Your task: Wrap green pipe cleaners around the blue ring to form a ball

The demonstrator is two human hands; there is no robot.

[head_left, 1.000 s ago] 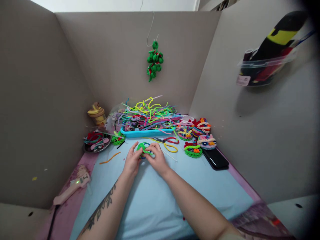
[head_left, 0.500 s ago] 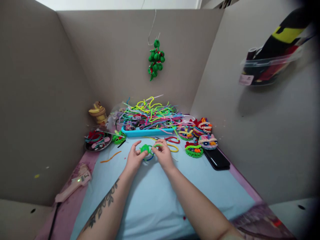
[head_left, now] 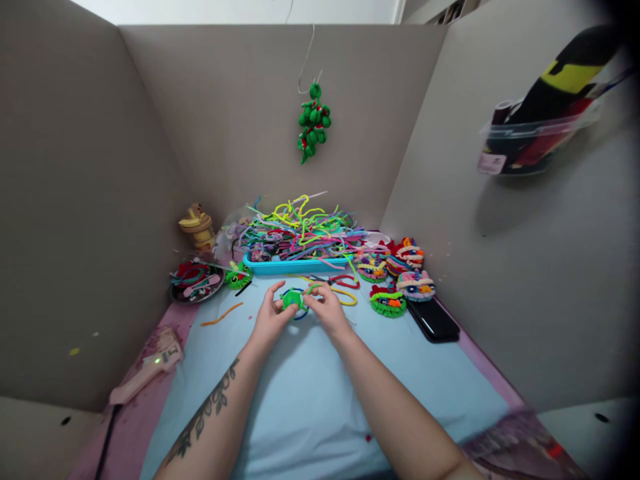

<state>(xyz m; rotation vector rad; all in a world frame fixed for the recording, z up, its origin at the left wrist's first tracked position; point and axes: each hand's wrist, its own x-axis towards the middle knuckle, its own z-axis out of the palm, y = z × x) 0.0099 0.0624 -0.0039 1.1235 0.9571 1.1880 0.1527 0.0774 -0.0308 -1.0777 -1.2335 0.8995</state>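
My left hand (head_left: 267, 320) is closed on a small round green pipe-cleaner piece (head_left: 291, 299), thumb across its near side. Blue pipe cleaner curves around the piece's edge. Opposite it, my right hand (head_left: 327, 312) pinches a light green pipe-cleaner strand (head_left: 314, 289) at the right side of the piece. Whether that strand is joined to the piece is hard to see. Just beyond my right hand lie red-handled scissors (head_left: 351, 281) and a yellow loop (head_left: 349, 297), partly hidden by the fingers.
A blue tray (head_left: 300, 267) heaped with pipe cleaners stands at the back. Several finished pipe-cleaner pieces (head_left: 388, 302) and a black phone (head_left: 434, 320) are on the right. At left are a dish (head_left: 200, 293), an orange strand (head_left: 223, 315) and a pink glue gun (head_left: 150, 373) with its light on.
The green piece has turned in my left hand, showing more of its round face, and the blue loop now shows above it too. Both hands stay nearly in place.
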